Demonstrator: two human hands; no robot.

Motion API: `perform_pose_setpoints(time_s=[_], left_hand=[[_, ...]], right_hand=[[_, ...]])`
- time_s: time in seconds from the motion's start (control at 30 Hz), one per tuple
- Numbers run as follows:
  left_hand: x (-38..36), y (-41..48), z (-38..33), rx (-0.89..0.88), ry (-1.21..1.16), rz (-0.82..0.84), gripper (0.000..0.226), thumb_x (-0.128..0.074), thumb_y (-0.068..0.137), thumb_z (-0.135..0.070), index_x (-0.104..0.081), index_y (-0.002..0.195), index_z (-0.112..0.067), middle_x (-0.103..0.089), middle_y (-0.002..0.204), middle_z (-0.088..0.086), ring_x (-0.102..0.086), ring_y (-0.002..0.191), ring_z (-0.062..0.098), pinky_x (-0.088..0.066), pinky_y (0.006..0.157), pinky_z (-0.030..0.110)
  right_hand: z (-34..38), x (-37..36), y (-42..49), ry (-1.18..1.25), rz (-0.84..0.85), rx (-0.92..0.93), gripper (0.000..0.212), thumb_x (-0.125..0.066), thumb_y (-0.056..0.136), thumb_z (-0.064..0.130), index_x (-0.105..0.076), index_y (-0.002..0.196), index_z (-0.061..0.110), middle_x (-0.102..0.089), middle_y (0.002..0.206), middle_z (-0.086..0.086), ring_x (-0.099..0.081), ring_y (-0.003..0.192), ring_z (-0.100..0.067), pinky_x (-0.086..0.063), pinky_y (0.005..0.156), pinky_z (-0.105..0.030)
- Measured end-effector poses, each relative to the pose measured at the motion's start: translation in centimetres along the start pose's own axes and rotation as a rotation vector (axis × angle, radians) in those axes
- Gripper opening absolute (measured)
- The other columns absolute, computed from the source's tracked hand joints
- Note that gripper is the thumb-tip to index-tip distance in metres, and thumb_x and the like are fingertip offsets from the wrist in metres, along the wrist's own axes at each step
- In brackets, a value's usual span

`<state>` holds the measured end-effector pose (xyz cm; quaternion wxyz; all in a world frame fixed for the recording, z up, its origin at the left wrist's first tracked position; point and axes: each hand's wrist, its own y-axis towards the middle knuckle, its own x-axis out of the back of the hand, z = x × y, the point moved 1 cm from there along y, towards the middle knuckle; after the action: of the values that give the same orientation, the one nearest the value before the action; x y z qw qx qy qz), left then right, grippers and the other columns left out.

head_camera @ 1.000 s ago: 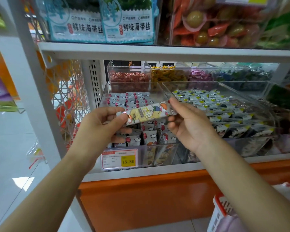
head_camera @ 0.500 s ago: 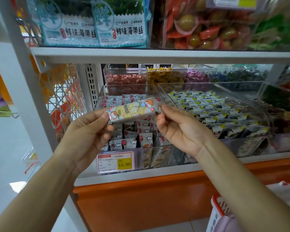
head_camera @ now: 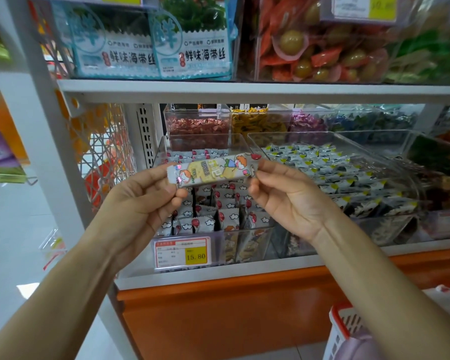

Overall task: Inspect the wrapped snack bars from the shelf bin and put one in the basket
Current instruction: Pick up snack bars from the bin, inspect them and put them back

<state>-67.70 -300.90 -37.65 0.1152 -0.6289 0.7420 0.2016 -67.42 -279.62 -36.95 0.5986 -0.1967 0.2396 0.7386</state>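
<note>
A wrapped snack bar (head_camera: 213, 170), white and yellow with cartoon figures, is held level in front of the shelf. My left hand (head_camera: 140, 201) pinches its left end and my right hand (head_camera: 289, 201) pinches its right end. Behind and below it stands a clear shelf bin (head_camera: 244, 245) filled with several more such bars in white wrappers with red balloons. The basket (head_camera: 340, 326), white with a red rim, shows at the bottom right corner, partly cut off.
A price tag (head_camera: 181, 253) reading 15.80 hangs on the bin's front. A neighbouring clear bin (head_camera: 374, 224) holds dark-and-white wrapped snacks. Candy bins stand at the back. A shelf board (head_camera: 244, 89) above carries seaweed packs. The white upright (head_camera: 50, 120) stands at left.
Both hands have lifted the bar slightly and turned it closer to level. The view has shifted a little, so the shelf sits lower and further right.
</note>
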Motion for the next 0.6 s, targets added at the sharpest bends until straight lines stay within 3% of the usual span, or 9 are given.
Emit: perform_pose_setpoints(time_s=[0.07, 0.13, 0.2, 0.27, 0.4, 0.53, 0.6], left_hand=[[0.04, -0.05, -0.11, -0.021, 0.030, 0.025, 0.030, -0.057, 0.062, 0.000, -0.069, 0.088, -0.012, -0.065, 0.065, 0.003, -0.068, 0.061, 0.011, -0.053, 0.056, 0.014], [0.02, -0.17, -0.12, -0.040, 0.121, 0.050, 0.038, -0.058, 0.067, 0.001, -0.066, 0.103, -0.009, -0.063, 0.079, 0.011, -0.070, 0.067, 0.013, -0.053, 0.058, 0.015], [-0.12, -0.32, -0.02, -0.078, 0.272, 0.034, 0.040, -0.057, 0.077, 0.006, -0.061, 0.114, -0.010, -0.059, 0.090, 0.019, -0.071, 0.072, 0.017, -0.054, 0.058, 0.016], [-0.49, -0.55, 0.02, -0.131, 0.395, 0.021, 0.037, -0.055, 0.084, 0.007, -0.061, 0.112, -0.016, -0.056, 0.094, 0.021, -0.072, 0.073, 0.019, -0.054, 0.057, 0.017], [-0.87, -0.83, 0.13, -0.164, 0.479, 0.009, 0.034, -0.053, 0.088, 0.006, -0.061, 0.104, -0.023, -0.060, 0.099, 0.024, -0.071, 0.070, 0.017, -0.054, 0.057, 0.017], [-0.76, -0.76, 0.14, -0.103, 0.430, 0.039, 0.034, -0.053, 0.088, 0.004, -0.067, 0.106, -0.021, -0.066, 0.109, 0.015, -0.071, 0.084, 0.020, -0.056, 0.068, 0.021], [-0.80, -0.86, 0.12, -0.108, 0.426, 0.045, 0.030, -0.056, 0.088, -0.003, -0.069, 0.102, -0.026, -0.066, 0.110, 0.007, -0.071, 0.085, 0.019, -0.057, 0.070, 0.023]], right_hand=[[-0.05, 0.05, 0.01, -0.055, -0.046, 0.030, 0.022, -0.052, 0.076, -0.010, -0.060, 0.092, 0.002, -0.061, 0.075, -0.009, -0.060, 0.062, -0.015, -0.053, 0.054, -0.020], [-0.22, 0.01, -0.01, -0.186, -0.108, 0.077, 0.021, -0.047, 0.087, -0.010, -0.060, 0.093, 0.006, -0.063, 0.071, -0.006, -0.060, 0.058, -0.013, -0.052, 0.051, -0.022], [-0.42, -0.16, -0.03, -0.255, -0.154, 0.118, 0.017, -0.045, 0.092, -0.002, -0.059, 0.094, 0.007, -0.066, 0.068, -0.005, -0.062, 0.055, -0.014, -0.052, 0.047, -0.024], [-0.49, -0.32, 0.04, -0.217, -0.158, 0.136, 0.014, -0.043, 0.096, 0.008, -0.057, 0.093, 0.006, -0.067, 0.068, -0.006, -0.063, 0.056, -0.018, -0.052, 0.047, -0.026], [-0.45, -0.36, 0.10, -0.209, -0.118, 0.137, 0.030, -0.054, 0.082, 0.035, -0.057, 0.094, 0.008, -0.063, 0.082, -0.012, -0.064, 0.060, -0.019, -0.053, 0.048, -0.027], [-0.87, 0.13, 0.15, -0.416, -0.111, 0.203, 0.007, -0.056, 0.089, 0.009, -0.059, 0.094, 0.009, -0.060, 0.093, -0.015, -0.065, 0.072, -0.018, -0.053, 0.054, -0.023], [-0.98, 0.30, 0.22, -0.468, -0.102, 0.212, 0.015, -0.053, 0.090, 0.001, -0.062, 0.098, 0.010, -0.062, 0.099, -0.011, -0.063, 0.083, -0.018, -0.054, 0.060, -0.024]])
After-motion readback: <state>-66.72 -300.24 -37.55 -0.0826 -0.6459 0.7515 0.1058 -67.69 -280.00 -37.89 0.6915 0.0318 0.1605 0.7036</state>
